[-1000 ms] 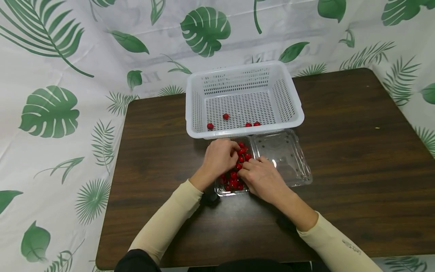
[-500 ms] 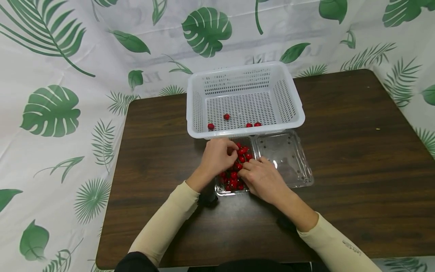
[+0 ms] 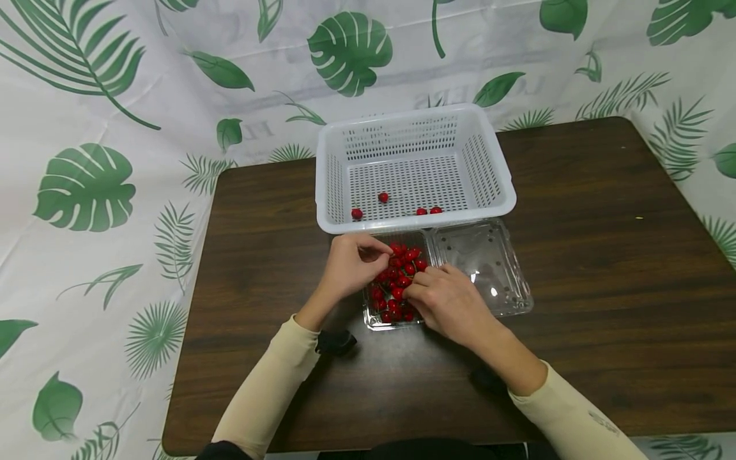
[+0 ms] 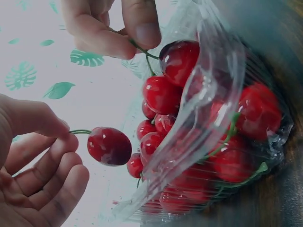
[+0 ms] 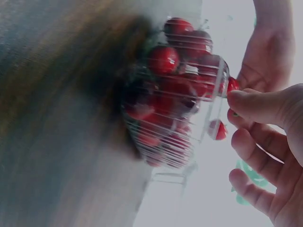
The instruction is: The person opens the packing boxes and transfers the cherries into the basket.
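Note:
Red cherries (image 3: 402, 268) with green stems fill a clear plastic clamshell box (image 3: 382, 326). My left hand (image 3: 352, 265) is at the box's left side, pinching by its stem a cherry (image 4: 109, 146) that hangs clear of the pile in the left wrist view. Over the box's right edge, my right hand (image 3: 451, 300) pinches the stem of another cherry (image 4: 177, 66), which lies at the top of the pile. In the right wrist view the right thumb (image 5: 258, 106) meets the index fingertip, while the other fingers are spread.
A white slotted basket (image 3: 359, 227) stands behind the box, with a few cherries (image 3: 383, 198) on its floor. The box's transparent lid (image 3: 485, 268) lies open to the right. All stand on a dark wooden table (image 3: 604, 287) before a leaf-print cloth (image 3: 172, 115).
My left hand has drawn back to the left from over the cherries, uncovering more of them, with a cherry by its stem. The right hand has barely shifted.

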`<move>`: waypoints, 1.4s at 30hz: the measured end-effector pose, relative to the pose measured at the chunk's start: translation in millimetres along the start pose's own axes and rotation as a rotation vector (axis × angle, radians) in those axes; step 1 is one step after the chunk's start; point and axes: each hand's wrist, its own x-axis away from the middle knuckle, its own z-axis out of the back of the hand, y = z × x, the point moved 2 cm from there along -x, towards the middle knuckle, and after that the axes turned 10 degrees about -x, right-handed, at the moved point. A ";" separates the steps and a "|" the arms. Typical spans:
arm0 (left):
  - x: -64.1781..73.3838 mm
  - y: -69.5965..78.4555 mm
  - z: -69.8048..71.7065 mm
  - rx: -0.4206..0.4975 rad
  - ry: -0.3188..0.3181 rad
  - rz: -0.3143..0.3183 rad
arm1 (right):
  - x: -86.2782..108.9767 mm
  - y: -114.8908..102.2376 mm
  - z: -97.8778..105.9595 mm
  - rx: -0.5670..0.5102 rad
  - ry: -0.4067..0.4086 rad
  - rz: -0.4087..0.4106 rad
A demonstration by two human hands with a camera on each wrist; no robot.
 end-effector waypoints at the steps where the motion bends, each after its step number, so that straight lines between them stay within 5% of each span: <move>1: 1.3 -0.7 1.0 0.016 0.000 0.006 | -0.2 -0.6 2.1 -0.004 0.002 -0.001; 16: 24.6 0.9 5.1 0.135 0.087 -0.019 | -3.4 4.4 41.3 -0.071 0.128 0.025; 29: 29.0 43.4 31.4 0.165 0.095 -0.026 | -15.9 23.1 95.9 -0.087 0.327 0.002; 35: 28.6 42.1 31.4 0.166 0.108 -0.040 | -23.6 41.8 101.7 -0.082 0.384 -0.171; 42: 26.1 16.4 15.7 0.169 0.115 -0.058 | -35.2 71.3 90.6 -0.044 0.447 -0.337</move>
